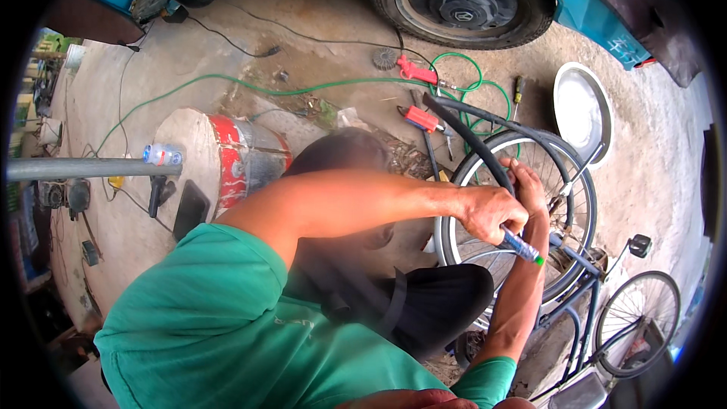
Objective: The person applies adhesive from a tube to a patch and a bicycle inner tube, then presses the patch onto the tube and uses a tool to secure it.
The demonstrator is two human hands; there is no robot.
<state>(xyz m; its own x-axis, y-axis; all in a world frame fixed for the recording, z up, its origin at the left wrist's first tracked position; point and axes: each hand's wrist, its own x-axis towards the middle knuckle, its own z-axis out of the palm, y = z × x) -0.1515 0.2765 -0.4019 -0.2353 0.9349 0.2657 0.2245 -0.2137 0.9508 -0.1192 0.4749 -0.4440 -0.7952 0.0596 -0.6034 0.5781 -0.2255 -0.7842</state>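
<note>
My left hand (491,213) is a closed fist around a clear blue handle with a green end (524,246), like a screwdriver's; any blade is hidden. A black rubber tube (473,136) runs up and left from that fist, bends at its top and loops back over the bicycle wheel (450,216). Just beyond the fist, my right hand (528,188) has its fingers curled beside the tube at the wheel. What the fingertips grip is hidden. Spokes and a pale rim show around both hands. The blue bicycle frame (587,261) lies on its side at the right.
Beyond the wheel lie a red air gun (416,70) on a green hose (303,91), red-handled pliers (421,119) and a yellow-handled screwdriver (519,91). A metal basin (579,110) sits far right. A red-and-white drum (254,155) stands left, and a vehicle wheel (462,4) is at the top.
</note>
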